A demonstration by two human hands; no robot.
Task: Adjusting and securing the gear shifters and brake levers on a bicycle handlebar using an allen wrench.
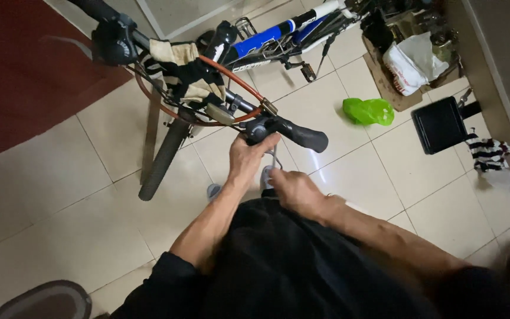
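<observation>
While the left hand (246, 158) wraps its fingers around the handlebar (278, 127) by the grip, the right hand (293, 188) pinches a small metal tool (274, 158) just below. The work looks like adjusting the fitting there; turning it next needs a steady bar.

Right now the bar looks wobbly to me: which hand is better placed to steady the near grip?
Left, probably. The left hand already touches the bar beside the grip, thumb up against the shifter. The right hand sits lower, closed around a thin metal tool.
</observation>
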